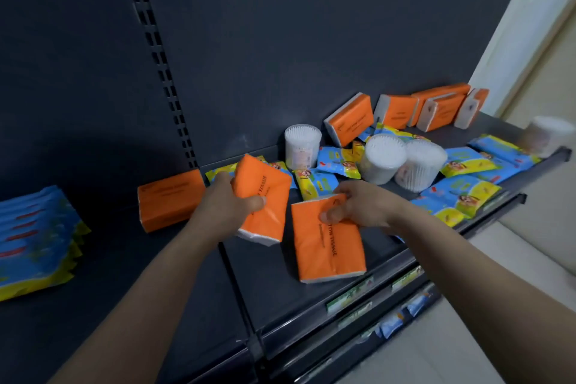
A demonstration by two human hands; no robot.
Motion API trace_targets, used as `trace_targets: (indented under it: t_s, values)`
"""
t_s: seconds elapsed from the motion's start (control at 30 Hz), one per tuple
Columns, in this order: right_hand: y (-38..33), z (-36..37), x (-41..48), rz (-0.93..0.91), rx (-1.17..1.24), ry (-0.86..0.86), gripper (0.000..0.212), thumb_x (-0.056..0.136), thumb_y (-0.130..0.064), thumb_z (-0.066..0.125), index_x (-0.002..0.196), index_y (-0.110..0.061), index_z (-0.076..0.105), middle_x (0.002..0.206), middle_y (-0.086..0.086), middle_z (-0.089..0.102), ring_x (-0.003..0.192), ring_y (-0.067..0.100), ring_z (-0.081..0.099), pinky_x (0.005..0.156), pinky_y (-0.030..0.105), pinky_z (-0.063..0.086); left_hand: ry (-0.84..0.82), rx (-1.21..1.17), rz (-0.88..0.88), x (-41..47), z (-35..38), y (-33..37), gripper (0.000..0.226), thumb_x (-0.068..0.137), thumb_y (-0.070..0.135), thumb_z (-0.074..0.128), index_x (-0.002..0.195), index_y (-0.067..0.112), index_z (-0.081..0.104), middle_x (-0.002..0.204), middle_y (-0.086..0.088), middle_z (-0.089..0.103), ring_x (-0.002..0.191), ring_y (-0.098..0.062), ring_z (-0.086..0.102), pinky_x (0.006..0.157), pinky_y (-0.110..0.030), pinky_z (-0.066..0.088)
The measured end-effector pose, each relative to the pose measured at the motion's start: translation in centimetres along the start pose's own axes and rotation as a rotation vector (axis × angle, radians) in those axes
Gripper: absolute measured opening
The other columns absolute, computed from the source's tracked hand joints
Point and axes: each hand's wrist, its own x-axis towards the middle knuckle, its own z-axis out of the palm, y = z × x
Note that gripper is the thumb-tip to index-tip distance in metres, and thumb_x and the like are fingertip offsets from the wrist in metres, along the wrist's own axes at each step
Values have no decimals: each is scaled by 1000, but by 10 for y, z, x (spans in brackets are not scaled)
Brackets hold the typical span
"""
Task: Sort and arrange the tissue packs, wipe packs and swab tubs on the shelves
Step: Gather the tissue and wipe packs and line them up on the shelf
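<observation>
Left grip [227, 206] round left pack [269, 190], right grip [358, 206] round right pack [325, 248]

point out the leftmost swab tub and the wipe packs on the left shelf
leftmost swab tub [301, 154], head view, labelled side wall
wipe packs on the left shelf [31, 227], head view, blue pack front

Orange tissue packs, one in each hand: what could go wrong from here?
The right hand pinches only the top edge of the lower tissue pack, which lies near the shelf's front lip; it might slip off. The right forearm crosses beside the swab tubs and the wipe packs piled at the lip; a sideways move could knock some down.
</observation>
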Motion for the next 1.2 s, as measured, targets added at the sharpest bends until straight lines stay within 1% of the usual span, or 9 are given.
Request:
trace_targets:
  t_s: [0.07, 0.17, 0.3, 0.5, 0.6, 0.73, 0.87, 0.97, 1.2]
  values:
    - [3, -11, -5, -13, 50, 2, 56, 70, -23, 81, 115, -10, 51, 113, 9, 61, 95, 24, 63, 82, 40, 56, 18, -64, 33, -2, 1, 17, 40, 79, 35, 70, 105, 14, 48, 97, -1, 59, 84, -18, 59, 69, -32, 46]
    - [9, -38, -13, -63, 180, 61, 35, 73, -16, 77, 95, -14, 50, 93, 7, 61, 76, 18, 61, 57, 28, 51, 53, -126, 127, -2, 11, 47, 34, 82, 39, 65, 97, 13, 50, 87, 0, 59, 73, -13, 58, 56, -27, 42]
    - [28, -89, -20, -122, 373, 196, 42, 71, -8, 76, 106, -20, 56, 100, 9, 59, 75, 22, 60, 48, 21, 47, 93, -158, 249, 6, 40, 91, 30, 84, 39, 63, 94, 13, 50, 83, 3, 58, 71, -11, 57, 54, -24, 41]
    - [84, -178, -24, -201, 437, 293, 25, 72, 3, 69, 94, -9, 68, 86, 15, 68, 75, 26, 64, 70, 36, 54, 110, -152, 360, 20, 117, 165, 35, 80, 37, 67, 104, 17, 51, 98, 0, 62, 89, -18, 60, 79, -37, 49]
    - [123, -231, -19, -191, 465, 342, 24, 71, 0, 71, 93, -7, 64, 89, 17, 68, 77, 29, 64, 77, 45, 54, 114, -168, 409, 21, 166, 210, 31, 80, 33, 67, 101, 17, 51, 93, 3, 62, 84, -14, 59, 72, -29, 45]
    - [176, -298, -13, -204, 583, 369, 14, 82, -13, 69, 85, -15, 56, 78, 9, 68, 64, 18, 64, 64, 30, 56, 86, -135, 439, 28, 230, 260, 24, 82, 29, 66, 96, 19, 49, 81, 10, 57, 71, -2, 54, 56, -11, 40]
    - [219, -353, 5, -148, 592, 452, 24, 81, -19, 70, 94, -11, 53, 86, 9, 65, 71, 20, 65, 65, 34, 57, 66, -104, 384, 41, 281, 293, 38, 71, 37, 59, 100, 16, 48, 96, -5, 57, 80, -19, 56, 65, -28, 38]
    - [238, -386, 25, -138, 582, 511, 37, 77, -10, 68, 110, -12, 51, 104, 11, 61, 89, 28, 64, 75, 43, 57, 101, -52, 340, 60, 305, 313, 27, 82, 22, 58, 104, 15, 46, 94, -3, 55, 83, -21, 51, 72, -27, 33]
    - [247, -445, 84, -272, 551, 566, 35, 86, -10, 63, 119, -14, 50, 109, 7, 62, 95, 23, 64, 72, 32, 54, 140, 80, 359, 129, 332, 340, 25, 82, 19, 58, 105, 13, 48, 93, -1, 54, 88, -21, 51, 76, -33, 37]
